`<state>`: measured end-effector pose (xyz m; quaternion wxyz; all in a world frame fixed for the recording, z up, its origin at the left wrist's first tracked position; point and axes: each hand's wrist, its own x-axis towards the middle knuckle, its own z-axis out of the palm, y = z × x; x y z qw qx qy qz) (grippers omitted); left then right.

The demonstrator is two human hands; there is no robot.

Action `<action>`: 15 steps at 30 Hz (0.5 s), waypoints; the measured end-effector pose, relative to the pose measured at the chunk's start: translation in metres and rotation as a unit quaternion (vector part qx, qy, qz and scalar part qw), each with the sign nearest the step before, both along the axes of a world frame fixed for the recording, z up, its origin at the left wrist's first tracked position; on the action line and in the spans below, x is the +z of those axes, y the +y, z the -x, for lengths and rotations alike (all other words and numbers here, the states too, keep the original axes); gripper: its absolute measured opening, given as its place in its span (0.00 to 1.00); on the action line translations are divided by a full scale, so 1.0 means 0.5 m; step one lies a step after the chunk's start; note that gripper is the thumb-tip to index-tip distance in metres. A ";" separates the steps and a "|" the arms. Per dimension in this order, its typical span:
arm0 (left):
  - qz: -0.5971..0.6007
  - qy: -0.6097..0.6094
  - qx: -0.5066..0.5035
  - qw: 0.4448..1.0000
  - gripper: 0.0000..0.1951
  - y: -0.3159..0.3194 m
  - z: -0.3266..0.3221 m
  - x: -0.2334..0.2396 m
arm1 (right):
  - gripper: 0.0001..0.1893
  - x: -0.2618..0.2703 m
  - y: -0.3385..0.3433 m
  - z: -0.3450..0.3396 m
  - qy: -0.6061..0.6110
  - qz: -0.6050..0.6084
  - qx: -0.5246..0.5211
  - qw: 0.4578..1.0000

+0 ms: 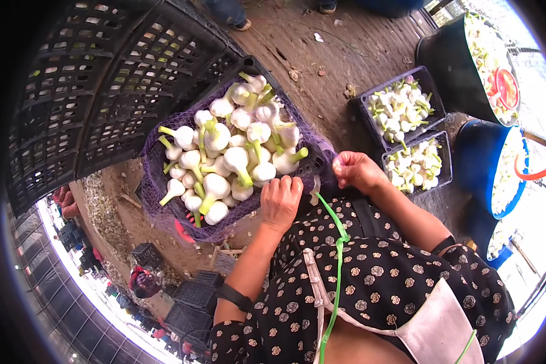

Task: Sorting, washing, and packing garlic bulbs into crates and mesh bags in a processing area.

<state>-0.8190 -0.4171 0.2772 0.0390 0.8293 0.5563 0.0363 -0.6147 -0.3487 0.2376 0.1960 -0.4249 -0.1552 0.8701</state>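
Observation:
A purple mesh net (151,200) lines a dark crate filled with trimmed garlic bulbs (217,189), white with short green stems. At the near edge, the fingers of my left hand (280,200) are curled over the netting. My right hand (358,172) pinches the net's right corner between thumb and fingers. Between the two hands, part of the dark crate shows through the mesh. A green ribbon (339,259) hangs down the front of the flowered blouse, close below my hands.
Tall black plastic crates (132,68) stand at the left. Two smaller crates of garlic (400,109) sit at the right, beside a black tub (446,68) and a blue tub (477,159) full of garlic. Another person's shoe (242,25) is at the top. Dark crates (195,291) lie lower left.

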 end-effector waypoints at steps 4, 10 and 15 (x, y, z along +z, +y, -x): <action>0.068 -0.122 0.012 0.990 0.02 0.000 -0.006 0.032 | 0.04 0.017 0.007 0.002 0.116 0.032 -0.061 0.991; 0.116 -0.424 0.187 0.879 0.03 0.025 0.010 0.079 | 0.05 0.051 0.042 0.031 0.148 0.001 -0.051 0.988; 0.155 -0.530 0.377 0.744 0.03 0.055 0.068 0.114 | 0.04 0.086 0.078 0.034 0.112 -0.043 -0.054 0.991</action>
